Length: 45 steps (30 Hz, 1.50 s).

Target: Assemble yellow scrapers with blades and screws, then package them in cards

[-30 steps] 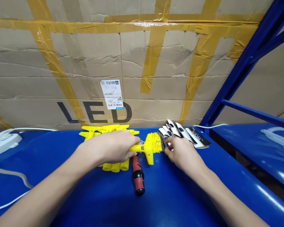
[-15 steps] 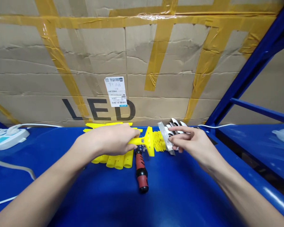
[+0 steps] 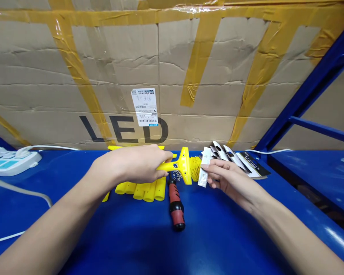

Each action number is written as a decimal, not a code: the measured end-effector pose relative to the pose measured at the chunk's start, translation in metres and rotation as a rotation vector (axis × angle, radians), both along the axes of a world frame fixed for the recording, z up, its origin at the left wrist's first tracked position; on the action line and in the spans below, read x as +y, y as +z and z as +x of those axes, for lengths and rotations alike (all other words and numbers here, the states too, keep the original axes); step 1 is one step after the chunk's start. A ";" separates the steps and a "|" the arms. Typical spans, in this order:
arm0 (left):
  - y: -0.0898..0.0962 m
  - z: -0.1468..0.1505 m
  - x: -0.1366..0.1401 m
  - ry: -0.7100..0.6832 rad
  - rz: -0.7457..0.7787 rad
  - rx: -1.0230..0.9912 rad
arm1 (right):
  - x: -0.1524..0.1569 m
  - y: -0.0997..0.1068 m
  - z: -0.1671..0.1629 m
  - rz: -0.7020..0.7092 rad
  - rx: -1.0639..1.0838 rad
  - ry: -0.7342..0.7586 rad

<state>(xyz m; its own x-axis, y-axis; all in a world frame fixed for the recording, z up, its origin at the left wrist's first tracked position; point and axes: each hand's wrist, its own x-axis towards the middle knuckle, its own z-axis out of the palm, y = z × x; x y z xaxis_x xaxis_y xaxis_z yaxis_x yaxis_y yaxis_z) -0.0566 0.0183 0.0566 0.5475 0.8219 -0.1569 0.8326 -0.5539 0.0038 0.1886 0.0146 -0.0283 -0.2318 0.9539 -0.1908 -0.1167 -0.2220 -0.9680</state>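
My left hand (image 3: 132, 164) is wrapped round the handle of a yellow scraper (image 3: 185, 166), its wide T-shaped head pointing right. Between the thumb and fingers of my right hand (image 3: 232, 179) is a flat silvery strip (image 3: 204, 168), like a scraper blade, held upright just right of the scraper head. Small yellow plastic pieces (image 3: 195, 168) are piled between the two. Below the scraper lies a red and black screwdriver (image 3: 177, 208), its tip hidden. Several yellow tubular handles (image 3: 149, 192) lie under my left hand. Tiny screws (image 3: 176, 176) show beneath the scraper.
Curved white and silvery pieces (image 3: 219, 149) and black-and-white cards (image 3: 253, 164) lie behind my right hand. A large taped cardboard box (image 3: 117, 72) stands along the back of the blue table (image 3: 137, 244). A white power strip (image 3: 17, 162) with cables sits at left, a blue metal frame (image 3: 309, 91) at right.
The silvery strip, earlier tilted by my right fingers, is now more upright with its pale flat side facing me. My left hand keeps the scraper. The view has shifted slightly.
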 end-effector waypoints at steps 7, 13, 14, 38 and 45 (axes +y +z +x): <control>0.003 -0.001 0.000 -0.028 -0.031 0.051 | -0.002 -0.001 -0.001 0.145 -0.035 0.031; 0.002 0.003 0.002 -0.021 -0.039 0.110 | -0.004 -0.004 -0.004 0.247 -0.055 0.030; 0.001 0.003 0.003 -0.023 -0.040 0.108 | -0.004 -0.004 -0.005 0.256 -0.054 -0.010; -0.005 0.008 0.003 -0.152 0.021 -0.019 | -0.003 -0.009 -0.009 0.194 -0.085 0.002; -0.008 0.014 0.004 -0.193 0.042 -0.046 | 0.000 -0.014 -0.010 0.132 0.017 -0.013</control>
<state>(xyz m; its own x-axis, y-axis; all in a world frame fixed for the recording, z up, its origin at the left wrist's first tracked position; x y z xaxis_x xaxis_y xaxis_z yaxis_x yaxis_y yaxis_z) -0.0428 0.0219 0.0488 0.7016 0.7061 -0.0959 0.7102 -0.7039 0.0126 0.1788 0.0141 -0.0424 -0.2212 0.9734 -0.0600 -0.1351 -0.0915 -0.9866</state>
